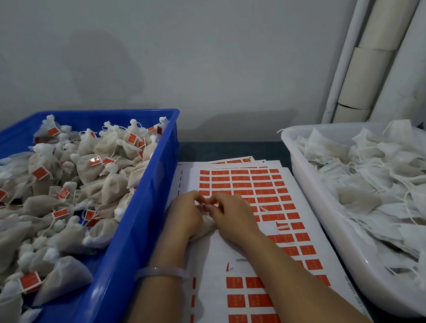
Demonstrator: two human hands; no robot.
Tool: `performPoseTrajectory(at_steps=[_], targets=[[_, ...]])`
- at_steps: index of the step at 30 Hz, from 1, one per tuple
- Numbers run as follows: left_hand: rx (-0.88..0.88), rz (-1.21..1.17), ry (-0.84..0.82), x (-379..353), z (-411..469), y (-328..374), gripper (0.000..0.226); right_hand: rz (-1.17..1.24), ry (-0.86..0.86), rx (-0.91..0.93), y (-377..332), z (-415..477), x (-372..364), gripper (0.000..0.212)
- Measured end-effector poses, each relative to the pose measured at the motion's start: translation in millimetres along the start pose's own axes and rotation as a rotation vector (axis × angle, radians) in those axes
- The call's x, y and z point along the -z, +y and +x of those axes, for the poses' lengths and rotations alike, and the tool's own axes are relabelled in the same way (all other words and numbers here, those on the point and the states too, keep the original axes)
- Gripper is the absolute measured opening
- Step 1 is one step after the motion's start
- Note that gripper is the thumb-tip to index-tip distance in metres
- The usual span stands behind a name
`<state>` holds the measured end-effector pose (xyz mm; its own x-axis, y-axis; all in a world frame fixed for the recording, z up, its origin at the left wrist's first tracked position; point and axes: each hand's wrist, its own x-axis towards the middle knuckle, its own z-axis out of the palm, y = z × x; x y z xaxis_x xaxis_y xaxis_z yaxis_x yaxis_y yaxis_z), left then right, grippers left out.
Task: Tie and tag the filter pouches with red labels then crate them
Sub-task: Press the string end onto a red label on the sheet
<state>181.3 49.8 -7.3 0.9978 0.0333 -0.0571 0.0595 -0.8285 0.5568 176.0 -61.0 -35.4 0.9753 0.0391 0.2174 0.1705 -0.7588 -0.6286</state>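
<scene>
Two bare hands meet over a sheet of red labels in the middle of a work table. The left hand and the right hand both have their fingers curled inward, fingertips together, pinching the top of a small white filter pouch that lies on the sheet beneath them. What sits between the fingertips is too small to tell. A pale bangle circles the left wrist.

The labels are small red rectangles in rows on white backing paper, several sheets stacked. Each carries faint light print that cannot be read. Gaps in the rows near the hands show bare backing. A line of small print along the sheet's right edge is also illegible.

To the left stands a blue plastic crate heaped with tagged pouches, each gathered at the neck with white string and bearing a red label. To the right is a white plastic tub full of flat, untied pouches with loose strings.

The table is dark blue-grey where it shows behind the sheets. Behind it is a plain grey-white wall, dimly lit. In the right corner a white pipe and cardboard tubes lean against the wall.
</scene>
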Motion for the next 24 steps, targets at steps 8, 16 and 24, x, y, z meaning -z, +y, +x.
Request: performPoseTrajectory(at_steps=[8,16,24], targets=[[0.015,-0.081,0.042,-3.4,-0.5,-3.5,0.029,0.044,-0.029,-0.015,-1.8,-1.0,2.6,0.019],[0.084,-0.226,0.104,-7.7,-2.4,-3.2,0.024,0.057,0.016,-0.074,-3.4,-0.2,1.4,0.019],[0.063,-0.306,0.071,-5.9,-3.8,-2.8,0.025,0.074,-0.022,-0.045,-4.0,-1.5,6.8,0.019]])
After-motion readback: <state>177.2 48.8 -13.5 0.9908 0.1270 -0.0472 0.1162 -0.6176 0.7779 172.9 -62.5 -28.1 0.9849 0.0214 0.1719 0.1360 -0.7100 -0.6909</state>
